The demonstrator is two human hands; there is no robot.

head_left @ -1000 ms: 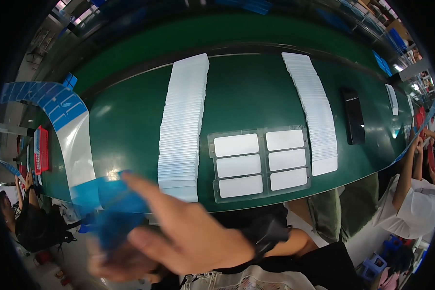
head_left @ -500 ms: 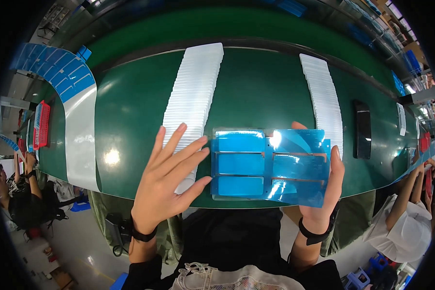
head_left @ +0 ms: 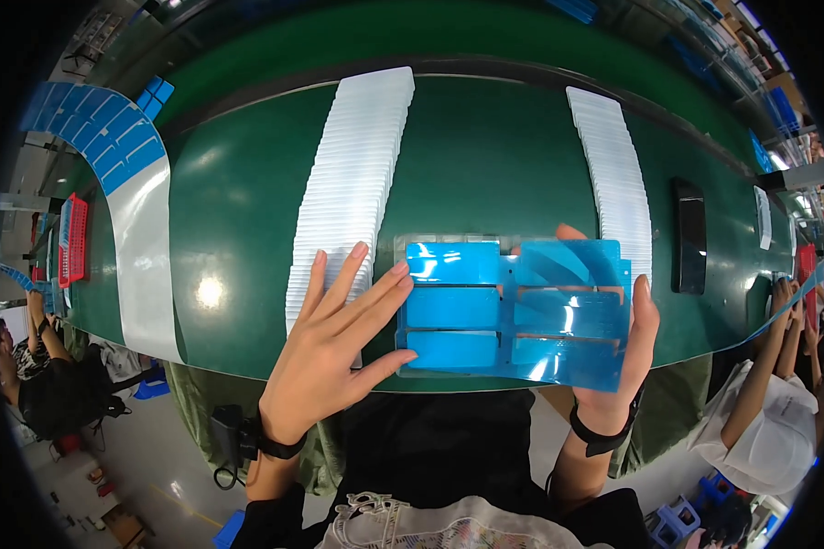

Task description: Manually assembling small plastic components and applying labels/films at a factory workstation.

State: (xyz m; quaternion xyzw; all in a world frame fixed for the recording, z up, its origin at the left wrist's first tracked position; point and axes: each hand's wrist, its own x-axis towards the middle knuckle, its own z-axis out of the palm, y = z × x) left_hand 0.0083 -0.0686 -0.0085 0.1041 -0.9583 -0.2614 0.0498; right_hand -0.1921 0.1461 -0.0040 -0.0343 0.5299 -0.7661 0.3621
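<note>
A sheet of see-through blue film (head_left: 572, 316) lies over a clear plastic tray (head_left: 401, 320), with three blue rectangles (head_left: 453, 306) in a column on its left half. My right hand (head_left: 627, 357) grips the right side, thumb along the edge and the other fingers mostly hidden beneath. My left hand (head_left: 334, 352) is open with its fingers spread; index fingertip and thumb tip reach the tray's left edge. Under the left fingers runs a long row of overlapping white rectangular pieces (head_left: 352, 183), and a second white row (head_left: 611, 169) passes behind the right hand.
The green tabletop (head_left: 485, 165) carries a dark phone-like slab (head_left: 688, 236) at the right. A curving strip of white backing with blue film pieces (head_left: 145, 256) hangs at the left, near a red basket (head_left: 73, 240). Other people work at both sides; one sleeve (head_left: 764, 430) is white.
My left hand has shifted slightly right, its index fingertip and thumb now at the tray's edge. The right hand still holds film and tray almost in place; the view has moved slightly.
</note>
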